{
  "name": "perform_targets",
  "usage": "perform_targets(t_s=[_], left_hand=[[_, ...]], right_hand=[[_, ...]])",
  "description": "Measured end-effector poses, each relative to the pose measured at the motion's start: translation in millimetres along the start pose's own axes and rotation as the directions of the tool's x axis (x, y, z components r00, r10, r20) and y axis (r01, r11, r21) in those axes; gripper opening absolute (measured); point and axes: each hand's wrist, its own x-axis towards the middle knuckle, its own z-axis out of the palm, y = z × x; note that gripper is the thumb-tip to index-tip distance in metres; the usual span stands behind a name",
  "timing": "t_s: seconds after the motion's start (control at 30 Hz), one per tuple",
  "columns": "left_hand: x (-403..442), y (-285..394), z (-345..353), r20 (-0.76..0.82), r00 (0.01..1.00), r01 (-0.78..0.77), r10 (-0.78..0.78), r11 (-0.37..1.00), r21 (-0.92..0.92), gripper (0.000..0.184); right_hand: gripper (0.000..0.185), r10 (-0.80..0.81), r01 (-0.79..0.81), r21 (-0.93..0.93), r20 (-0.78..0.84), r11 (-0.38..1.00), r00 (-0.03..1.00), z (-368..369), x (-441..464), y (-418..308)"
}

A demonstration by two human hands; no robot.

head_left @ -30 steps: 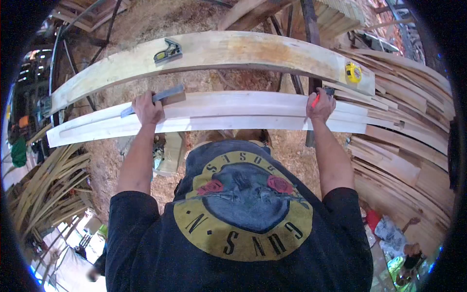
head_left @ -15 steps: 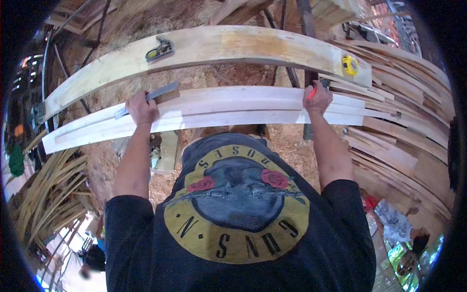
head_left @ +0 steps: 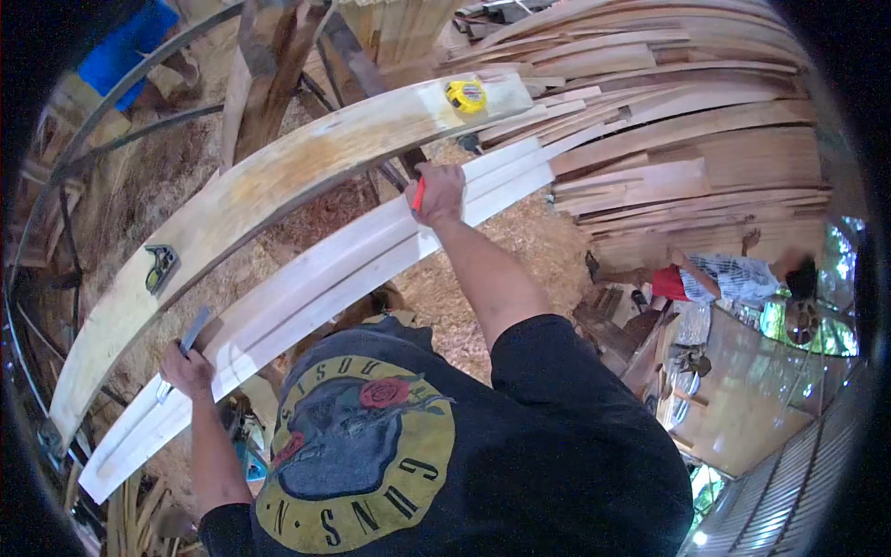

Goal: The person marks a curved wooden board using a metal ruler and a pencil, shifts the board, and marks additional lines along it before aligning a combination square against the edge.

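Pale grooved plank (head_left: 311,278) runs aslant from the lower left of the frame to the upper middle. Near its lower-left end, the left hand (head_left: 188,369) has its grip closed around a metal strip (head_left: 196,327), which sticks out above and below the fingers. Farther up, the right hand (head_left: 438,195) lies against the plank, its grip closed on a red pencil (head_left: 419,196). Above, a thick beam (head_left: 302,160) carries a hand plane (head_left: 161,268) toward the left and a yellow tape measure (head_left: 466,96) near its upper-right end.
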Motion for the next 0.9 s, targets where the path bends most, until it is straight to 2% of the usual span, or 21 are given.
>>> perform_targets(t_s=[0.13, 0.23, 0.33, 0.43, 0.53, 0.63, 0.8, 0.9], left_hand=[[0.6, -1.9, -0.6, 0.035, 0.999, -0.012, 0.012, 1.000, 0.012, 0.028], [-2.9, -12.5, 16.8, -0.142, 0.987, -0.066, 0.070, 0.997, 0.030, 0.028], [-3.3, -16.4, 21.4, -0.171, 0.981, -0.087, 0.094, 0.995, 0.051, 0.028], [-1.6, -1.5, 4.3, -0.081, 0.996, -0.025, 0.025, 1.000, 0.007, 0.028], [-0.4, 2.5, -0.6, -0.098, 0.994, -0.043, 0.042, 0.999, -0.009, 0.027], [0.0, 3.1, -3.4, -0.016, 1.000, 0.008, -0.008, 0.999, -0.042, 0.024], [0.1, 1.5, 0.2, -0.026, 1.000, 0.003, -0.004, 0.999, -0.034, 0.022], [0.3, 3.1, -1.8, -0.041, 0.999, -0.004, 0.002, 0.999, -0.038, 0.022]], right_hand=[[0.043, 0.033, -0.035, 0.022, 0.079, 0.999, 0.996, -0.6, -1.4, 1.4], [0.044, 0.050, -0.049, -0.011, 0.112, 0.999, 0.992, -2.7, -0.3, -2.1], [0.045, 0.049, -0.047, -0.017, 0.122, 0.999, 0.991, 1.6, 0.4, 0.5], [0.044, 0.042, -0.042, -0.005, 0.116, 0.999, 0.992, 1.6, 0.2, 0.8], [0.043, 0.032, -0.033, 0.001, 0.108, 0.999, 0.994, 6.4, -1.0, 4.0], [0.043, 0.012, -0.012, 0.002, 0.088, 1.000, 0.996, 5.9, -1.8, 3.7], [0.044, 0.034, -0.032, -0.015, 0.128, 0.999, 0.991, 2.3, -1.4, 1.7], [0.045, 0.037, -0.034, -0.034, 0.098, 0.999, 0.995, 3.4, -2.4, 0.5]])
